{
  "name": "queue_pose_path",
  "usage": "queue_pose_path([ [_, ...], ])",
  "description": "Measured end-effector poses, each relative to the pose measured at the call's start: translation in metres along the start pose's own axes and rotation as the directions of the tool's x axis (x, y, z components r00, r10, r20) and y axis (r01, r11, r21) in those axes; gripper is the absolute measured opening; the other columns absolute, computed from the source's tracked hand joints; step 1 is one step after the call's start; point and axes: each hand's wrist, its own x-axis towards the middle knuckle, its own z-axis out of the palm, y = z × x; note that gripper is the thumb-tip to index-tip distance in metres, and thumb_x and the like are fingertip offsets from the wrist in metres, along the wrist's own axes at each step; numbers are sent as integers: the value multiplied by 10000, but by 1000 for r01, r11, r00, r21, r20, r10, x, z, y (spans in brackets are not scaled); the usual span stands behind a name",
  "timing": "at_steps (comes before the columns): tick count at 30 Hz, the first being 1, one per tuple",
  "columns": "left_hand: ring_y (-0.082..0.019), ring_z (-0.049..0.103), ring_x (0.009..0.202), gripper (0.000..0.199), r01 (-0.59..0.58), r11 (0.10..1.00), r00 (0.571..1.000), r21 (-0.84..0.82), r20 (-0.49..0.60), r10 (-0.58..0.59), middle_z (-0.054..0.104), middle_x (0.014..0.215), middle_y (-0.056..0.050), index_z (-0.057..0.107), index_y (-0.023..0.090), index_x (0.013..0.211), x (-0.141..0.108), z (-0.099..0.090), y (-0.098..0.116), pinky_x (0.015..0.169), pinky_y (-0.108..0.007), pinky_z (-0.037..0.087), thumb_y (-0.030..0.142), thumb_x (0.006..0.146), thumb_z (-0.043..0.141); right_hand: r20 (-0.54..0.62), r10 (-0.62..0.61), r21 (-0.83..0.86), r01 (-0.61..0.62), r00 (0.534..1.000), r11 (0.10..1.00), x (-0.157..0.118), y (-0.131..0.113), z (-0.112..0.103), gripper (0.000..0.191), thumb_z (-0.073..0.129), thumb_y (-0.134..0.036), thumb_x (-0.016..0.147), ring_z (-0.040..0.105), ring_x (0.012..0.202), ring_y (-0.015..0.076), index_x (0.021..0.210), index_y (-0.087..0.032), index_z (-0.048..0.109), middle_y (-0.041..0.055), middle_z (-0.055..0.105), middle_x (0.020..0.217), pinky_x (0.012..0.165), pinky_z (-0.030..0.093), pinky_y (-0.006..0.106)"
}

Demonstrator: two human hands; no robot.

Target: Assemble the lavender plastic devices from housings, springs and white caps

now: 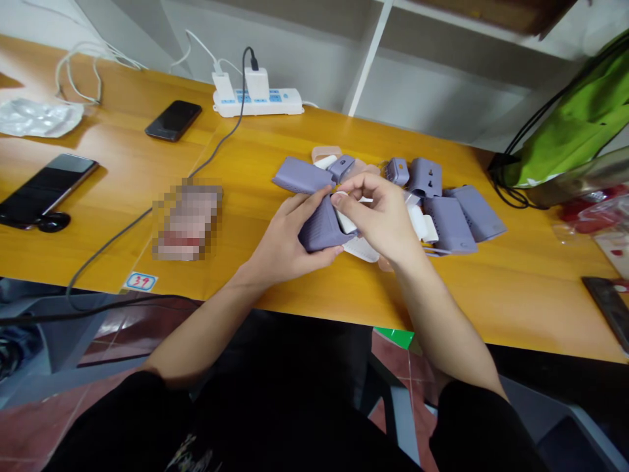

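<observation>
My left hand [282, 239] is closed around a purple plastic casing [322, 226] with a slotted side, held tilted just above the table. Between the thumb and fingers of my right hand [386, 213] is a white plastic piece [346, 221], lying against the open side of the casing. How deep it sits inside cannot be made out. Around my hands lie more purple parts: a flat-looking one [302, 175] behind the left fingers, a block with dark holes [426, 176], and two larger shells [449, 224] to the right. Small white pieces [417, 221] lie partly hidden by my right hand.
A white power strip [285, 103] with two chargers stands at the back. Its dark cable [213, 155] runs across the table to the front edge. Phones [174, 120] lie at left, and another phone [609, 305] at right. A green bag [580, 111] stands back right.
</observation>
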Motion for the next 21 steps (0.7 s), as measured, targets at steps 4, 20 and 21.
queue_pose_path([
  [4, -422, 744, 1529, 938, 17, 999, 999, -40, 32, -16, 767, 1691, -163, 606, 262, 1794, 1, 0, 1, 1351, -616, 585, 479, 932, 908, 95, 37, -89, -28, 995, 996, 1, 0, -3, 164, 793, -391, 1064, 550, 687, 185, 985, -286, 694, -19, 647, 788, 653, 408, 369],
  [20, -434, 762, 1463, 952, 25, 996, 987, 84, 156, -38, 797, 1571, -166, 659, 242, 1768, 8, -11, -4, 1312, -630, 603, 375, 874, 957, 143, 15, -101, -1, 990, 995, -3, 25, 3, 133, 634, -414, 1136, 565, 781, 236, 1211, -305, 617, -8, 587, 874, 732, 448, 399],
  [21, -440, 757, 1478, 959, 27, 996, 986, 86, 162, -41, 792, 1580, -168, 659, 246, 1770, 9, -11, -5, 1320, -633, 599, 371, 868, 961, 139, -6, -109, 21, 990, 994, -3, 27, 3, 138, 627, -417, 1140, 572, 813, 243, 1217, -302, 622, 1, 598, 897, 747, 453, 402],
])
